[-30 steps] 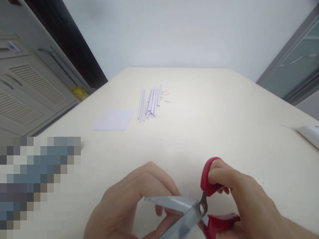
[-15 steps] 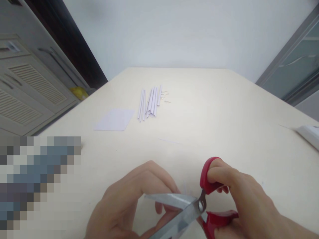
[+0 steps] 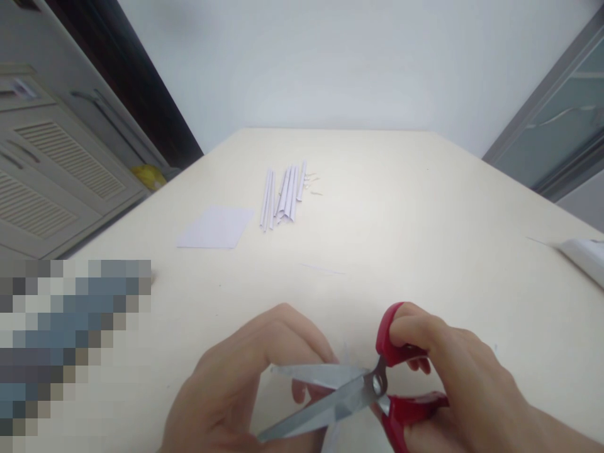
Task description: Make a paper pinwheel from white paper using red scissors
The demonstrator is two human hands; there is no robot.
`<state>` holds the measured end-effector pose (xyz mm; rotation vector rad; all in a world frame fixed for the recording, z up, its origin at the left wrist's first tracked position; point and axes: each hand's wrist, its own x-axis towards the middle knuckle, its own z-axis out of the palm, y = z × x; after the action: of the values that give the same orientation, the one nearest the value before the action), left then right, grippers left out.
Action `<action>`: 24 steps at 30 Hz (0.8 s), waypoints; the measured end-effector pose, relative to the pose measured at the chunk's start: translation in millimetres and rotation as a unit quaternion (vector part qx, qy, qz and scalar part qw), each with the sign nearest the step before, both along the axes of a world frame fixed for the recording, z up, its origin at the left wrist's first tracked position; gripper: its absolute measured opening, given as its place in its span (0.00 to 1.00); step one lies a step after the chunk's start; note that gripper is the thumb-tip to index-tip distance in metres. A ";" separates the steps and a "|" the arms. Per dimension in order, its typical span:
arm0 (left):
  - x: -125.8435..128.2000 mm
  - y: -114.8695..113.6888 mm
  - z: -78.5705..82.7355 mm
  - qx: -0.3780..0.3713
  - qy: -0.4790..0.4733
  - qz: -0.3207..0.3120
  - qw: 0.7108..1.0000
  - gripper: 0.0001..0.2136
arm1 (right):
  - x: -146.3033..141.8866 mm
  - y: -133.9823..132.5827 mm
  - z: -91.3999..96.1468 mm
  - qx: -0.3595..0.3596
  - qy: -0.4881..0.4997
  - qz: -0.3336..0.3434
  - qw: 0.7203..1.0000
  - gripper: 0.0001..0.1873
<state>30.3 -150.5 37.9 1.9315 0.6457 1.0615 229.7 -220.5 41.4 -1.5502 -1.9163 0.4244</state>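
My right hand (image 3: 453, 371) grips a pair of scissors (image 3: 333, 399) by its red handles, thumb and fingers in the loops. The metal blades are parted and point left, across the front of my left hand (image 3: 255, 377). That hand is curled, with its fingertips drawn together behind the blades. A thin whitish piece (image 3: 331, 435) shows just below the blades by those fingertips, and the blades hide much of it. Whether it is paper or clear film I cannot tell.
Several rolled white paper tubes (image 3: 289, 195) lie farther back on the pale table (image 3: 401, 207), with small scraps (image 3: 311, 182) beside them. Left of them is a flat white sheet (image 3: 217, 228). A thin strip (image 3: 323, 269) lies nearer. A white object (image 3: 585, 257) sits at the right edge.
The scissor blades have closed somewhat, with the lower blade swinging up. My right hand has shifted slightly left. My left hand has stayed nearly still.
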 end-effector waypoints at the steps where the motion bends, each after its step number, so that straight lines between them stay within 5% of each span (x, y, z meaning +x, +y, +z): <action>1: 0.5 0.6 1.9 -0.008 -0.009 -0.007 1.000 0.06 | -0.6 -0.3 0.3 0.000 0.000 0.001 1.000 0.20; 12: 0.9 0.4 2.5 -0.058 -0.038 -0.023 0.997 0.07 | 6.8 3.8 2.9 0.053 -0.069 -0.034 0.996 0.17; 18: -1.4 1.9 1.7 -0.033 -0.058 -0.057 0.996 0.11 | 13.8 10.7 -2.7 -0.058 -0.077 -0.075 0.993 0.14; 24: -0.2 3.2 -1.5 -0.043 -0.054 -0.046 0.997 0.11 | 13.3 16.4 -11.1 -0.104 -0.095 -0.034 0.989 0.14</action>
<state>30.1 -147.3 36.4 1.7983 0.5291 1.0560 243.1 -204.2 30.3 -1.8446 -2.0062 0.4736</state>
